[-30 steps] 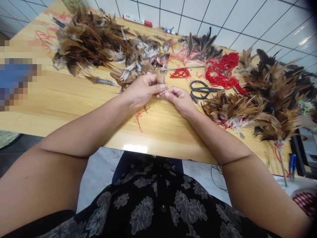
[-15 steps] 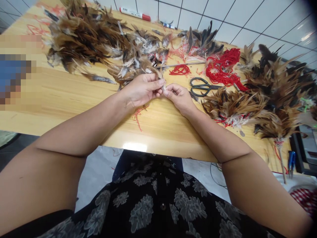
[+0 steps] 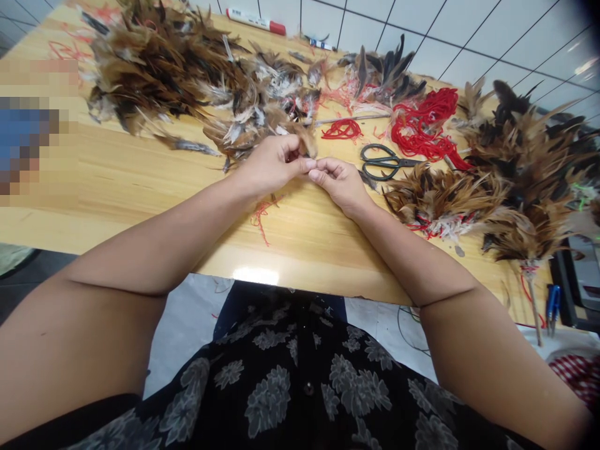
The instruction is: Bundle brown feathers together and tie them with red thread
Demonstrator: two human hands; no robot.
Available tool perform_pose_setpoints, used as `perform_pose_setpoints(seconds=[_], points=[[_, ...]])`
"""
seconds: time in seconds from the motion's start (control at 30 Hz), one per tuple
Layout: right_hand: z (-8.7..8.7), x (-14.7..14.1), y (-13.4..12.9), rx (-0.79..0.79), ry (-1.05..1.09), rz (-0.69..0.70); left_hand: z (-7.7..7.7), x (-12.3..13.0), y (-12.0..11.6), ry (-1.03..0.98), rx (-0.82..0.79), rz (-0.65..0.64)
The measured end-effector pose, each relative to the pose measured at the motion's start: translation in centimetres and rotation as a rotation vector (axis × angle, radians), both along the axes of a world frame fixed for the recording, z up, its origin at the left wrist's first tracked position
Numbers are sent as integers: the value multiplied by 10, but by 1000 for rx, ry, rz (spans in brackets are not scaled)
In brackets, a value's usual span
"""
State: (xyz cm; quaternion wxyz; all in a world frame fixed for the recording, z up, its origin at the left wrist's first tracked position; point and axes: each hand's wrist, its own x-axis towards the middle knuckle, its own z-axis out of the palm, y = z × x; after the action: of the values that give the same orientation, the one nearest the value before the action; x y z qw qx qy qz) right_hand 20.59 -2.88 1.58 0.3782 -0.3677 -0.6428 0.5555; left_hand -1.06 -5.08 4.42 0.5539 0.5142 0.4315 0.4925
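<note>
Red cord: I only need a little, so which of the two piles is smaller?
The compact coil, just beyond the right hand and left of the larger red tangle, which spreads out beyond the scissors.

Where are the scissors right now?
In the head view, the scissors lie on the table, just to the right of the right hand, below the red cord and left of a feather bundle.

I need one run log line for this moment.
left hand: holds brown feather; right hand: fingertips at left fingertips; scissors: on table, near red cord
</note>
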Motion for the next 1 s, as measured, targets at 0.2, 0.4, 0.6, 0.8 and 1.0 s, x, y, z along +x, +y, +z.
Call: perform_pose_setpoints(seconds=[0.2,0.4,0.6,0.8,1.0], points=[[2,3,1,86,-12,-6,16,1,-4,141,69,-25],[10,1,-4,55,29,-101,51,-28,-2,441,345,359],[8,1,-4,46,60,-117,60,-52,1,674,327,205],[5,1,-3,61,21,-137,42,-54,10,865,241,100],[3,0,-3,71,23,-127,32,-42,8,982,212,73]])
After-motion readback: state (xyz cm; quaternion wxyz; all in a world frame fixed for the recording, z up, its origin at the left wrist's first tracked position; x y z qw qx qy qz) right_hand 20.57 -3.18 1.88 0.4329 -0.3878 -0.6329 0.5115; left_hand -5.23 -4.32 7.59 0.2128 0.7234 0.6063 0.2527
